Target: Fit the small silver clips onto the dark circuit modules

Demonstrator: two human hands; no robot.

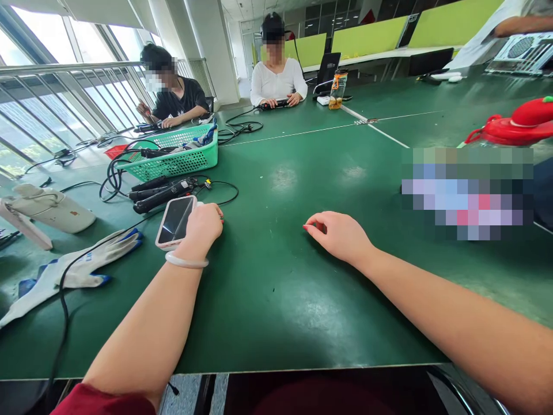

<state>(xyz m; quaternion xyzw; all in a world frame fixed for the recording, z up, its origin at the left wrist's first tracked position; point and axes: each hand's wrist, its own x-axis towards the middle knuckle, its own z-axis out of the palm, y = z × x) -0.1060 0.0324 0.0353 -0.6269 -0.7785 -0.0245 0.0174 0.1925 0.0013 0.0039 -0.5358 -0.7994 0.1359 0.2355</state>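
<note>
My left hand [205, 223] rests on the green table [276, 276], its fingers curled in. It overlaps the right edge of a phone in a pink case [175, 222], which lies screen up; no grip on the phone shows. A pale bangle [186, 261] circles my left wrist. To the right, my right hand [341, 235] lies on its side on the tabletop. Its fingers are loosely folded toward the thumb, and I see nothing in them. A white and blue work glove [93, 268] lies left of my left forearm, with a black cable across it.
Beyond the phone are black handheld devices [162, 193] with cables and a green plastic basket [173, 164] holding gear. A whitish bottle [54, 207] lies at left. At right is a red bag [514, 124]. Two people sit across the table; another person's arm [522, 26] shows far right.
</note>
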